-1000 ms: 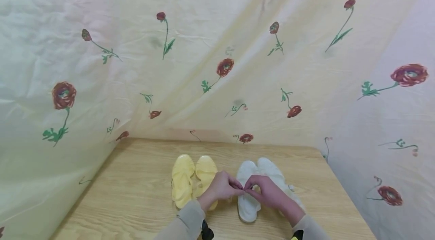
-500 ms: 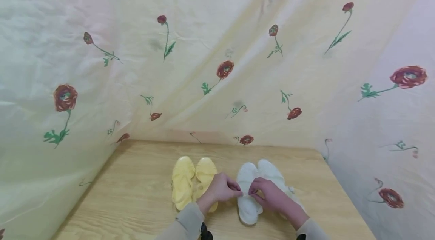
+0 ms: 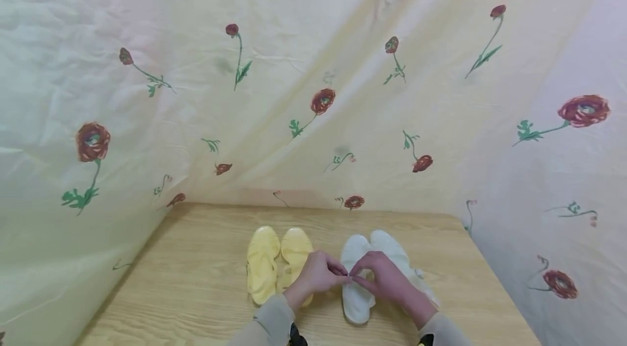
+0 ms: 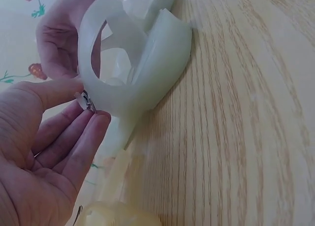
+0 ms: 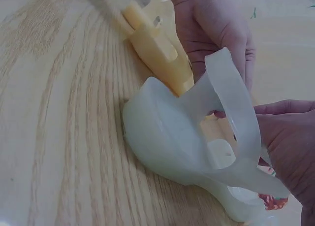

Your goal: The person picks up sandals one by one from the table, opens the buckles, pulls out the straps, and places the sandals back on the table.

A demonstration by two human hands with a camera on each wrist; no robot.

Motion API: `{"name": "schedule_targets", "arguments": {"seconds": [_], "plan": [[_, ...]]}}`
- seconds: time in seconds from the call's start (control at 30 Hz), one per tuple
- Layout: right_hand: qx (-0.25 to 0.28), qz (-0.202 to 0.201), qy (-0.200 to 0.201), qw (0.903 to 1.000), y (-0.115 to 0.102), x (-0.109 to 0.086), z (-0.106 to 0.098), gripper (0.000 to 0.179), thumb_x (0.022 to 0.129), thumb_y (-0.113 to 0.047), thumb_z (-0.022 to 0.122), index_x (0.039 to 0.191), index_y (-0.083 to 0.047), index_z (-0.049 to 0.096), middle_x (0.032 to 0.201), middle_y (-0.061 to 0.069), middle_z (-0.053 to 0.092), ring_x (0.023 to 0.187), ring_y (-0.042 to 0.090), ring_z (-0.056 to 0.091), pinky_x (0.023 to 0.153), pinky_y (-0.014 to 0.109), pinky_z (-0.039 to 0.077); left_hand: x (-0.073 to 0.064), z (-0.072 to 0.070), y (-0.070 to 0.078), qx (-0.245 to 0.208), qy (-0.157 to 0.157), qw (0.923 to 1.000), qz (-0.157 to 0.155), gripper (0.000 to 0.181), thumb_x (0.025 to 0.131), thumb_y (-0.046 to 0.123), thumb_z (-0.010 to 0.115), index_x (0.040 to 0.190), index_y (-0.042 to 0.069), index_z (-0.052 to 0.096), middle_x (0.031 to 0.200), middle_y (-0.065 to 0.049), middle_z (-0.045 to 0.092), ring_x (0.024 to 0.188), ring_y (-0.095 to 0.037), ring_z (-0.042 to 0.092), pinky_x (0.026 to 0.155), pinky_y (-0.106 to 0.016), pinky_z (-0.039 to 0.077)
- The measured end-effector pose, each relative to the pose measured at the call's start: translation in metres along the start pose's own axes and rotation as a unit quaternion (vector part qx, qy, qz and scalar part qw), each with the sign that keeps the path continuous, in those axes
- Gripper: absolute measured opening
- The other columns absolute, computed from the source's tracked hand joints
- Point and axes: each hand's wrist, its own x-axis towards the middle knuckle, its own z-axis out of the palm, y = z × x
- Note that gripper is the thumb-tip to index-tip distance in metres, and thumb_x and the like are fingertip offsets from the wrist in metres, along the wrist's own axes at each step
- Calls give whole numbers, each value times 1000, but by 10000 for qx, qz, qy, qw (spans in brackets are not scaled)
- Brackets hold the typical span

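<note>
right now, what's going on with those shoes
A person works on one white sandal. The left hand pinches a small metal fastener by the sandal's strap; the right hand is at the strap too, its exact hold hidden. The sandal rests on the wooden table next to the other white sandal, with yellow sandals to the left.

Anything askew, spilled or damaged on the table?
Slightly askew: the right white sandal slants, its heel splayed away from the left white sandal, while the yellow sandals lie roughly parallel. No spill or damage shows, though the left hand and right hand hide parts.
</note>
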Motion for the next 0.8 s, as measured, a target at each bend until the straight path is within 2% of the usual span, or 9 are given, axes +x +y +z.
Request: {"name": "schedule_targets", "arguments": {"seconds": [0.23, 0.33, 0.47, 0.6, 0.8], "plan": [[-104, 180, 48, 9998, -2, -7, 1, 21, 80, -9, 90, 88, -24, 78, 85, -19, 75, 84, 2, 65, 86, 37, 53, -1, -1, 0, -63, 2, 10000, 7, 11, 80, 15, 93, 82, 10, 84, 77, -4, 82, 66, -2, 72, 62, -17, 56], [-106, 409, 8, 9991, -3, -7, 2, 24, 81, -10, 90, 93, -26, 77, 93, -18, 75, 94, 7, 66, 90, 41, 54, -1, -2, 1, -50, 11, 10000, 4, 10, 80, 15, 93, 82, 10, 85, 77, -3, 82, 66, -1, 71, 61, -17, 56], [-65, 271, -10, 9996, -3, 0, 4, 26, 81, -10, 91, 96, -27, 77, 96, -18, 76, 101, 12, 67, 100, 53, 49, 0, -3, 0, 36, 47, 10000, 27, 10, 80, 17, 94, 82, 11, 85, 76, -1, 81, 65, 1, 69, 61, -16, 54], [136, -28, -57, 9999, -4, 5, 2, 27, 82, -5, 89, 94, -26, 78, 91, -20, 77, 92, 3, 70, 101, 61, 45, -1, -3, 1, -26, 24, 10000, 28, 11, 80, 17, 95, 83, 11, 86, 77, -2, 82, 66, 0, 70, 62, -16, 55], [250, 29, -336, 9991, -5, 6, -1, 27, 84, -5, 87, 95, -27, 76, 90, -20, 75, 86, -2, 69, 98, 60, 42, -1, -2, 0, -149, -69, 9999, -41, 10, 80, 16, 94, 85, 12, 86, 78, -1, 82, 68, -1, 72, 63, -17, 56]]}}
